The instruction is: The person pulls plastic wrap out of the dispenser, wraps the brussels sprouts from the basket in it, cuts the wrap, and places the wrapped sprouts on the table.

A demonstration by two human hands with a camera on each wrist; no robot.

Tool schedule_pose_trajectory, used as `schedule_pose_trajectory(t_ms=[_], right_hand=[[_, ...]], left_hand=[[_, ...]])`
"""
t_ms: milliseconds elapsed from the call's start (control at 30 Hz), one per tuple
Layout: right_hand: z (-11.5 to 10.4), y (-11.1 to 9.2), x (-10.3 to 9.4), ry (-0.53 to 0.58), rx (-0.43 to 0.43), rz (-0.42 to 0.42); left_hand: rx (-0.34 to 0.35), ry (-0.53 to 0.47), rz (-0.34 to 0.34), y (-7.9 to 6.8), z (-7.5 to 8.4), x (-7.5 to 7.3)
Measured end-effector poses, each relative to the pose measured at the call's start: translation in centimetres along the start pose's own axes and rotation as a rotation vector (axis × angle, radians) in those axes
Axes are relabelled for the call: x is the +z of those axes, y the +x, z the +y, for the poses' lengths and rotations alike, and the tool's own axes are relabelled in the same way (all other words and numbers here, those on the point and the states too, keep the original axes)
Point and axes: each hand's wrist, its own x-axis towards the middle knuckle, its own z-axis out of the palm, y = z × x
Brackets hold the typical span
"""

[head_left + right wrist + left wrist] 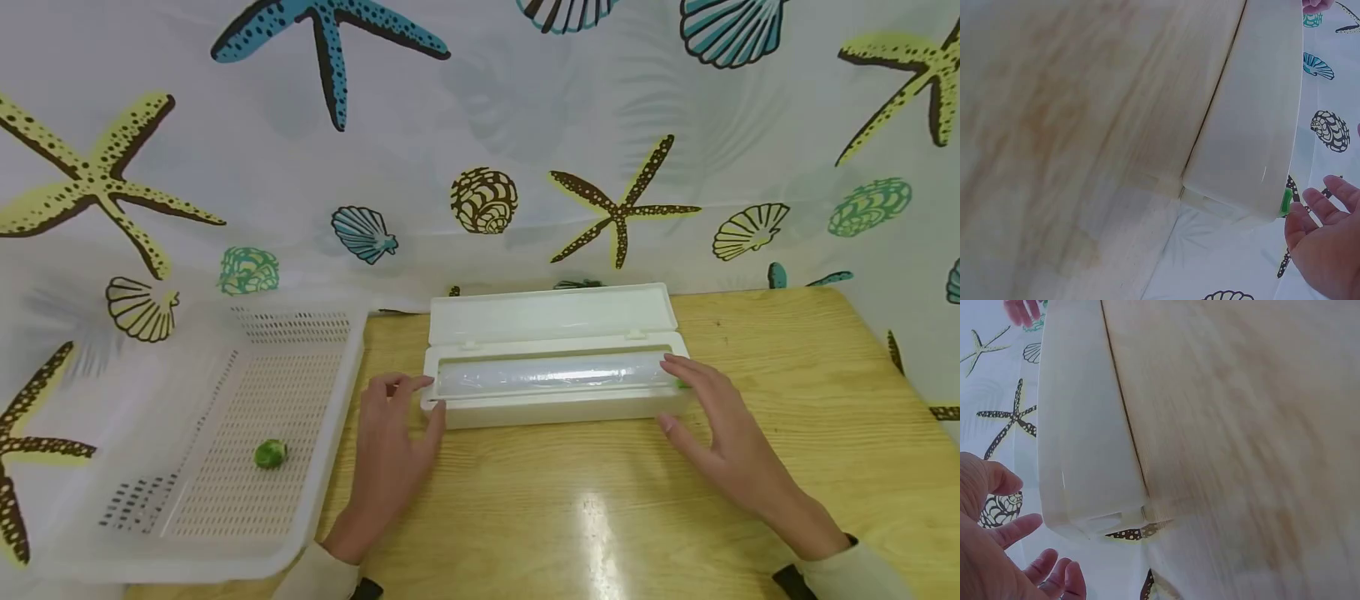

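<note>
At the far left a white plastic basket (pixel 333 417) holds one small green sprout (pixel 271 454); its place at the desk's (pixel 525 492) left end seems chosen to leave the middle for the box. Next to the right comes the left hand (pixel 392 450), at the left end of the long white box (pixel 555 413). The box lies lengthwise across the desk, near the patterned cloth (pixel 420 133) behind, probably so that both ends come within reach. Its lid (pixel 551 317) is tipped back on the far side, which leaves the roll of clear film (pixel 551 373) uncovered in the trough.

The left hand's fingers are loosely bent and spread apart, gripping nothing; the thumb is at the front corner, and whether the fingertips press the end or just graze it cannot be told. At the right end the right hand (pixel 723 433) slants in from the lower right, fingers extended and relaxed, holding nothing. Its fingertips are beside a small green piece (pixel 1286 202) on the box end, with the thumb well apart from them, just in front of the box. The matching placement of the hands suggests steadying or squaring the box.
</note>
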Motion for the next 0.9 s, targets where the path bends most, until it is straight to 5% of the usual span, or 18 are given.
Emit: schedule_pose_trajectory(t_ms=[300,500,900], right_hand=[[0.3,0.2,0.0,0.009,0.004,0.046],[0.4,0.4,0.2,0.026,0.028,0.091],[0.6,0.6,0.5,0.07,0.012,0.125]], left_hand=[[-0.282,-0.224,-0.095,1.5,-0.2,0.9],[-0.412,-0.335,-0.145,2.1,-0.6,1.4],[-0.504,-0.593,-0.237,2.9,-0.8,1.5]])
